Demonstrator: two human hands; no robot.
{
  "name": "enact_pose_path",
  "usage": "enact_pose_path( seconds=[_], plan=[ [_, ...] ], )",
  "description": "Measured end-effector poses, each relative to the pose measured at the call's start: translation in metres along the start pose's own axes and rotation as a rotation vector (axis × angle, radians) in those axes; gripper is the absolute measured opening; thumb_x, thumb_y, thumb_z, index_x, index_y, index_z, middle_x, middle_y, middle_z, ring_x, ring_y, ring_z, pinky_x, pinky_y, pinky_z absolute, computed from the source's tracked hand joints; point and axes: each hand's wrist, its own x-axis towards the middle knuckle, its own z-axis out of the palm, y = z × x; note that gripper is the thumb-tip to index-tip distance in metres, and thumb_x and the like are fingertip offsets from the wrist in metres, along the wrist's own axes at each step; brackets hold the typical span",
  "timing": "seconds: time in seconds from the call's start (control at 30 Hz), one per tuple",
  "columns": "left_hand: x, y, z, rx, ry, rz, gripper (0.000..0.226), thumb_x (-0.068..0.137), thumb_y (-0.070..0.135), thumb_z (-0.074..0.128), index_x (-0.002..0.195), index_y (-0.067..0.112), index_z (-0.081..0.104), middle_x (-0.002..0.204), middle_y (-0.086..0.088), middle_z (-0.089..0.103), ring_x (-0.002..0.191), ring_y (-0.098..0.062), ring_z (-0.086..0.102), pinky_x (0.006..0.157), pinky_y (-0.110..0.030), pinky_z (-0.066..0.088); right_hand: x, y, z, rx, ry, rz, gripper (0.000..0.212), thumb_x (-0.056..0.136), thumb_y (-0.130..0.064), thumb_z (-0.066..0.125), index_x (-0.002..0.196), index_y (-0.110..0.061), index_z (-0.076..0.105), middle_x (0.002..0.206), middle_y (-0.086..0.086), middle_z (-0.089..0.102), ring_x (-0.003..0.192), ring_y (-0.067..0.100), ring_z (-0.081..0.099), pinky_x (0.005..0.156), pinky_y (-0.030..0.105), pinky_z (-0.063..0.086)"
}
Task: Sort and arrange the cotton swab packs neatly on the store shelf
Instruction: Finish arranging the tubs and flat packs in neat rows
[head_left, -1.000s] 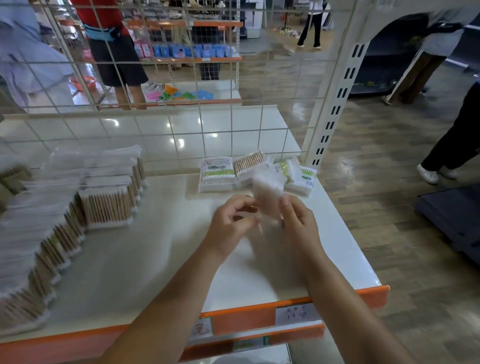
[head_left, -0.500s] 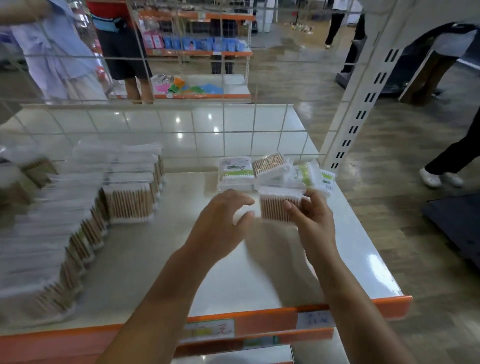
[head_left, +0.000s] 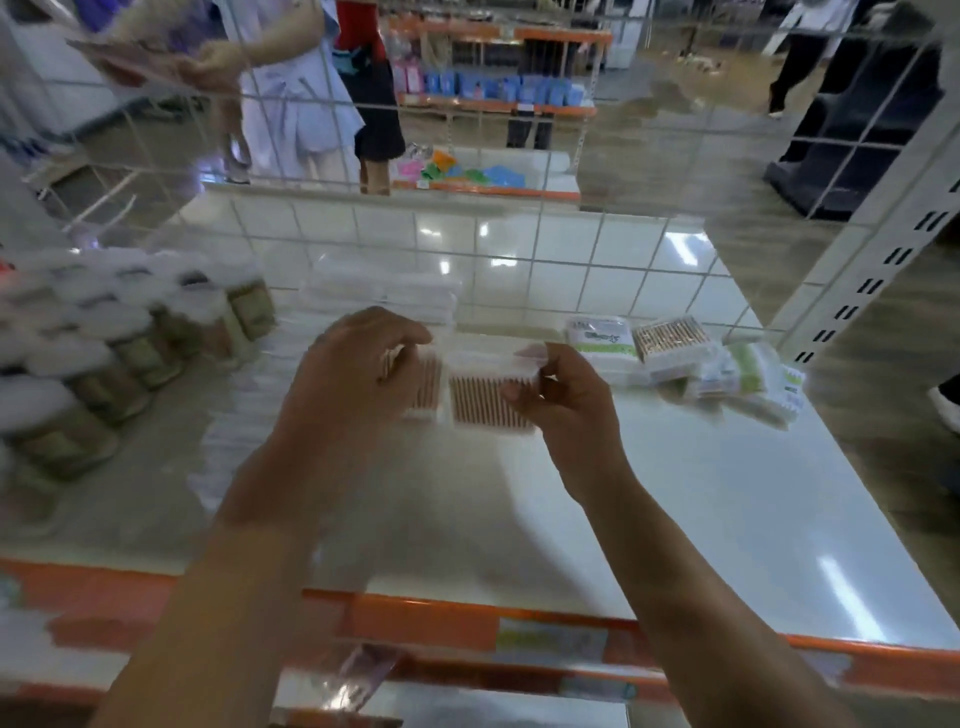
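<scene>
Right in the middle of the frame, my right hand (head_left: 563, 400) is pinching a clear cotton swab pack (head_left: 491, 389), thumb on its top edge and fingers curled at its right side, the wooden sticks showing through. My left hand (head_left: 353, 369) sits just left of it, fingers curled over a second swab pack (head_left: 426, 384) that peeks out beside the first; the two packs look side by side and touching, both lifted off the white shelf (head_left: 727, 509), though blur makes the left grasp hard to read exactly. Moving out to the right of centre, I see a loose cluster of packs (head_left: 670, 345) lying near the wire grid back (head_left: 519, 260), some with green labels, one showing sticks on top. Behind my left hand there's a flat stack of white packs (head_left: 379, 296) against the grid. Far left of the frame, stepped rows of swab packs (head_left: 119, 343) run toward the corner, badly blurred. Along the bottom, the shelf's orange front rail (head_left: 426, 623) carries price labels. Beyond the grid, people (head_left: 296, 104) stand in the upper left.
</scene>
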Motion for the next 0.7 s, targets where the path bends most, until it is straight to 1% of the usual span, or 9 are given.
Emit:
enact_pose_path(
  seconds=[0.13, 0.23, 0.3, 0.33, 0.37, 0.43, 0.5, 0.57, 0.7],
  plan=[
    [0.003, -0.029, -0.027, 0.063, 0.02, 0.012, 0.02, 0.085, 0.007, 0.054, 0.099, 0.007, 0.068, 0.098, -0.003, 0.065, 0.091, -0.015, 0.057, 0.079, -0.026, 0.041, 0.004, 0.005, 0.031, -0.053, -0.027, -0.001, 0.032, 0.077, 0.01, 0.064, 0.086, -0.021, 0.058, 0.083, 0.0, 0.061, 0.075, 0.009, 0.063, 0.058, 0.02, 0.051],
    [0.004, -0.05, -0.037, 0.146, 0.008, 0.005, 0.019, 0.086, 0.003, 0.057, 0.101, 0.005, 0.068, 0.101, -0.009, 0.067, 0.09, -0.015, 0.056, 0.079, -0.024, 0.038, 0.013, 0.016, 0.052, -0.244, 0.053, -0.043, 0.027, 0.076, -0.004, 0.072, 0.093, -0.023, 0.063, 0.079, -0.007, 0.062, 0.077, 0.013, 0.062, 0.066, 0.029, 0.055],
    [0.004, -0.064, -0.037, 0.165, -0.016, -0.019, 0.018, 0.086, 0.005, 0.058, 0.102, 0.005, 0.068, 0.103, -0.009, 0.067, 0.094, -0.021, 0.059, 0.082, -0.028, 0.043, 0.02, 0.022, 0.063, -0.302, 0.102, -0.043, 0.026, 0.076, -0.011, 0.074, 0.1, -0.019, 0.066, 0.071, -0.015, 0.058, 0.072, 0.009, 0.058, 0.073, 0.034, 0.056],
    [0.003, -0.07, -0.035, 0.181, -0.037, -0.023, 0.018, 0.085, 0.006, 0.06, 0.102, 0.005, 0.068, 0.103, -0.01, 0.067, 0.096, -0.024, 0.06, 0.084, -0.033, 0.046, 0.023, 0.025, 0.068, -0.315, 0.116, -0.049, 0.027, 0.077, -0.013, 0.074, 0.102, -0.018, 0.067, 0.073, -0.015, 0.058, 0.073, 0.009, 0.058, 0.076, 0.035, 0.055],
    [0.003, -0.076, -0.033, 0.207, -0.066, -0.018, 0.018, 0.084, 0.007, 0.061, 0.101, 0.005, 0.068, 0.103, -0.01, 0.067, 0.096, -0.026, 0.06, 0.084, -0.036, 0.047, 0.025, 0.029, 0.072, -0.341, 0.133, -0.065, 0.029, 0.076, -0.015, 0.074, 0.104, -0.018, 0.067, 0.078, -0.013, 0.06, 0.077, 0.01, 0.058, 0.078, 0.033, 0.054],
    [0.001, -0.085, -0.03, 0.243, -0.118, 0.017, 0.017, 0.082, 0.007, 0.064, 0.097, 0.005, 0.07, 0.098, -0.009, 0.066, 0.092, -0.028, 0.06, 0.08, -0.038, 0.048, 0.025, 0.039, 0.076, -0.416, 0.17, -0.1, 0.036, 0.075, -0.02, 0.075, 0.11, -0.018, 0.066, 0.087, -0.008, 0.058, 0.083, 0.011, 0.055, 0.078, 0.021, 0.048],
    [-0.001, -0.09, -0.027, 0.225, -0.129, 0.042, 0.012, 0.08, 0.009, 0.066, 0.092, 0.007, 0.07, 0.091, -0.007, 0.065, 0.087, -0.028, 0.059, 0.075, -0.04, 0.049, 0.022, 0.05, 0.076, -0.457, 0.193, -0.091, 0.045, 0.075, -0.022, 0.076, 0.117, -0.019, 0.063, 0.091, -0.008, 0.051, 0.082, 0.008, 0.051, 0.072, 0.006, 0.041],
    [-0.003, -0.093, -0.026, 0.193, -0.1, 0.035, 0.009, 0.079, 0.01, 0.069, 0.088, 0.008, 0.07, 0.088, -0.006, 0.063, 0.084, -0.026, 0.058, 0.071, -0.04, 0.05, 0.019, 0.059, 0.076, -0.478, 0.187, -0.09, 0.05, 0.076, -0.02, 0.075, 0.123, -0.023, 0.058, 0.09, -0.01, 0.047, 0.078, 0.005, 0.05, 0.069, 0.002, 0.039],
    [-0.003, -0.095, -0.024, 0.186, -0.075, 0.032, 0.009, 0.079, 0.013, 0.069, 0.087, 0.009, 0.069, 0.088, -0.005, 0.063, 0.083, -0.023, 0.056, 0.071, -0.038, 0.049, 0.015, 0.063, 0.077, -0.494, 0.181, -0.121, 0.06, 0.078, -0.018, 0.072, 0.131, -0.03, 0.047, 0.097, -0.005, 0.05, 0.081, 0.01, 0.053, 0.074, 0.018, 0.047]
  ],
)
